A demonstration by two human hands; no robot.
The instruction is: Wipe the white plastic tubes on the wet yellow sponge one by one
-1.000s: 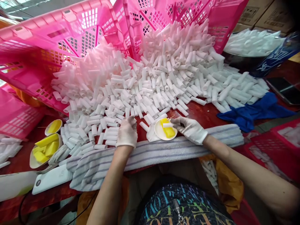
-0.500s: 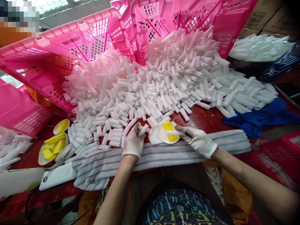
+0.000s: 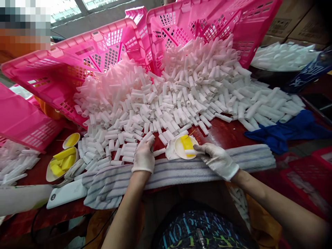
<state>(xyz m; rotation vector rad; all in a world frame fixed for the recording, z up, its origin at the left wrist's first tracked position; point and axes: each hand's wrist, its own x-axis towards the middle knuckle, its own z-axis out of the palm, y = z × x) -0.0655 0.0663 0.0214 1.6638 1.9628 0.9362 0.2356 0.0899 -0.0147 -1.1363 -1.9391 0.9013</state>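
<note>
At the far left, a small heap of white tubes (image 3: 15, 162) is lying under a pink crate (image 3: 23, 122). Next to it, two shallow dishes are sitting on the red table (image 3: 223, 129): a little one with a yellow pad (image 3: 70, 140) and a larger dish of yellow sponge pieces (image 3: 60, 164). A white phone (image 3: 66, 193) is lying face down at the table edge, just beside a striped towel (image 3: 166, 171) that is running along the front.

The gloved left hand (image 3: 143, 156) is resting palm down at the near fringe of the big pile of white plastic tubes (image 3: 168, 100), its fingers curled over a few of them; whether it is actually gripping one cannot be told. One loose tube (image 3: 159, 151) is lying just to its right.

The pile is spilling out of two tipped pink baskets (image 3: 109, 52) behind it.

The gloved right hand (image 3: 216, 158) is pinching a single white tube (image 3: 190, 151) and holding it sideways against the yellow sponge (image 3: 186, 142) in a small white dish (image 3: 178, 149).

Further right, a blue cloth (image 3: 285, 129) is lying on the table, and beyond it a dark tub (image 3: 272, 74) is standing heaped with more white tubes.
</note>
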